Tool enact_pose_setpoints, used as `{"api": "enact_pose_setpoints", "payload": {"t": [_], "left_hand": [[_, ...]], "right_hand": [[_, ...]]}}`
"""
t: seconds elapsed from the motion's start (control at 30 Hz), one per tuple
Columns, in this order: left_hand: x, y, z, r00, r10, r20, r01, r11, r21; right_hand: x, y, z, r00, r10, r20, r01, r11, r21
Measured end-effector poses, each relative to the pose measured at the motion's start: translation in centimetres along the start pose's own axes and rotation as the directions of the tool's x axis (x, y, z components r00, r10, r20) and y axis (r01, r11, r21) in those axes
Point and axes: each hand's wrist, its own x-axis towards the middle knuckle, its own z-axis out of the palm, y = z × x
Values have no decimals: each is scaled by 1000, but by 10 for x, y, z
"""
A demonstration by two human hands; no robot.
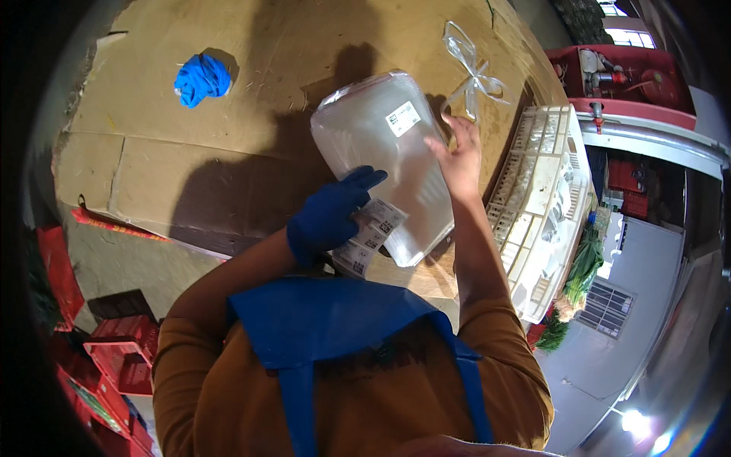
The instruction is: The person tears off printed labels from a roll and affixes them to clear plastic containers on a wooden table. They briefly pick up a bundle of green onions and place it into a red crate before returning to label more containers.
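My left hand wears a blue glove and holds a strip of printed white labels, which hangs over the near part of a stack of clear plastic bags. Its fingertips lie over the left side of the stack. One white label bearing a printed code sits on the top bag, towards the far right. My right hand is bare, fingers apart and empty, at the stack's right edge; whether it touches the plastic I cannot tell.
The cardboard-covered table carries a crumpled blue glove-like bundle and a knotted clear plastic strip. A white plastic crate stands along the right side. Red crates are on the floor at lower left.
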Motion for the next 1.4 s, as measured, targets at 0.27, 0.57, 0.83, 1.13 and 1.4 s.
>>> {"api": "enact_pose_setpoints", "payload": {"t": [0.27,0.57,0.83,1.13,1.4], "left_hand": [[-44,16,-18,906,-406,120,384,669,-636],[-27,15,-7,878,-475,-56,383,769,-512],[-15,-4,6,898,-409,-160,229,747,-624],[-3,7,-11,939,-315,-135,220,856,-468],[1,49,9,966,-243,-87,154,814,-560]], "right_hand": [[-53,42,-15,829,387,404,-342,922,-183],[-43,62,-1,675,352,648,-469,883,9],[-66,25,-28,749,405,525,-622,704,343],[-84,-34,-64,948,317,37,-319,936,147],[-88,-112,-42,909,255,329,-369,130,920]]}}
